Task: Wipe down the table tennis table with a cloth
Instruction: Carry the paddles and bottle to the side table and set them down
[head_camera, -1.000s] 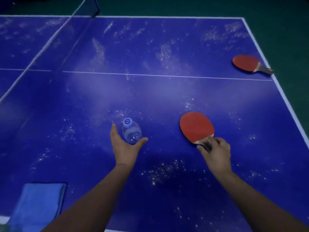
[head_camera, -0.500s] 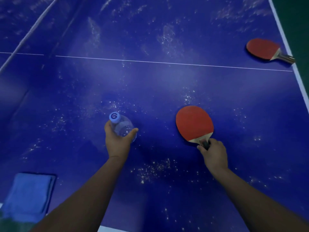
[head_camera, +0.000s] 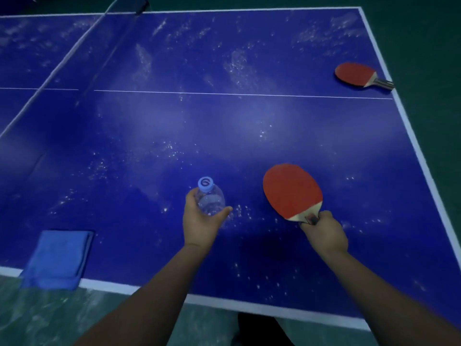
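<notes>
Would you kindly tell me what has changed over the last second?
The left hand closed round the water bottle; the right hand took hold of the near paddle by its handle. The folded cloth and far paddle stayed put.

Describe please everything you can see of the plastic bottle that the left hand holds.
The plastic bottle is small and clear, seemingly thin plastic, with a pale blue cap that is closed and bears a dark ring-like mark. It stands roughly upright, its cap towards the camera, above the dusty blue table. The left hand grips it from the near side, fingers on its left, thumb on its right. Whether its base touches the table cannot be told. No label shows.
</notes>
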`<action>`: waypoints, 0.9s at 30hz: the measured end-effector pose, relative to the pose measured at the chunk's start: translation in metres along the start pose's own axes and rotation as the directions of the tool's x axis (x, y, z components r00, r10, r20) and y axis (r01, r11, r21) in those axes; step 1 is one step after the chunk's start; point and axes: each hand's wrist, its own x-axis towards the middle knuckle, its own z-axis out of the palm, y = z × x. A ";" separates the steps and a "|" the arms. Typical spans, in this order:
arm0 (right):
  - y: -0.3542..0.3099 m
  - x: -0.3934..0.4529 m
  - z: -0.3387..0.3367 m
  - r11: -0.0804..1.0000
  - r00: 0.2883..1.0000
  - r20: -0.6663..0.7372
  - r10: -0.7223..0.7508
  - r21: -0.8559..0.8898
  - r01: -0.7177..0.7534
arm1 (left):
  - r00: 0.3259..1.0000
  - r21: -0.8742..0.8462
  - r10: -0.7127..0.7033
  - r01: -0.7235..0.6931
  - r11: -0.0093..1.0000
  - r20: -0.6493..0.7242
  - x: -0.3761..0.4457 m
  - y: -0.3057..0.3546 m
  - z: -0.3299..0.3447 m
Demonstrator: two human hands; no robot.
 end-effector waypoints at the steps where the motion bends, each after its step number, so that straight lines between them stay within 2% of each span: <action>1: 0.015 -0.015 -0.004 1.000 1.000 -0.008 -0.002 -0.006 0.002 | 1.000 0.009 0.001 -0.001 1.000 0.012 -0.015 -0.002 0.001; 10: 0.163 -0.136 -0.047 0.993 0.994 -0.003 0.110 0.033 -0.110 | 0.975 0.015 -0.025 0.022 1.000 0.222 -0.156 -0.017 0.042; 14: 0.216 -0.163 -0.071 0.986 0.989 -0.055 0.137 0.105 -0.131 | 0.968 0.019 -0.057 0.054 0.998 0.246 -0.208 -0.012 0.075; 18: 0.272 -0.168 -0.102 0.978 0.980 -0.047 0.195 0.088 -0.190 | 0.968 0.021 -0.075 0.073 0.997 0.238 -0.252 0.006 0.123; 23: 0.347 -0.143 -0.156 0.985 0.988 -0.041 0.149 0.095 -0.145 | 0.960 0.037 -0.038 0.029 0.999 0.276 -0.298 0.033 0.210; 27: 0.406 -0.105 -0.209 0.993 0.994 0.004 0.109 0.038 -0.109 | 0.979 0.058 -0.032 0.021 0.998 0.199 -0.337 0.058 0.290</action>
